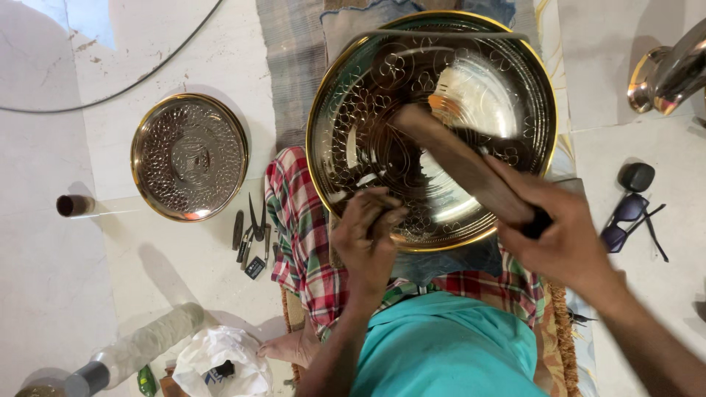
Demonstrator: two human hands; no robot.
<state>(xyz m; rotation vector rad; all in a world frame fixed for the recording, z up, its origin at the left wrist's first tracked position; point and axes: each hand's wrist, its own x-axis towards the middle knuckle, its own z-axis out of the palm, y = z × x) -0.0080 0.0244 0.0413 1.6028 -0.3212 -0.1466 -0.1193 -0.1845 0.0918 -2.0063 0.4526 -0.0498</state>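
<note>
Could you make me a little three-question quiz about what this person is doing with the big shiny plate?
1. True or false: the right hand grips a brown wooden mallet over the large engraved gold-rimmed metal plate.
2. What does the left hand press to the plate: A a thin chisel-like tool, B a brush, C a cloth?
3. On which side of the picture does the smaller dimpled round metal plate lie on the floor?

Key: 1 true; 2 A; 3 left.

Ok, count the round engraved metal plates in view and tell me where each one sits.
2. The large plate rests on the person's lap under both hands; the small plate lies on the floor to its left. The shiny metal piece at the upper right edge is cut off, possibly another.
</note>
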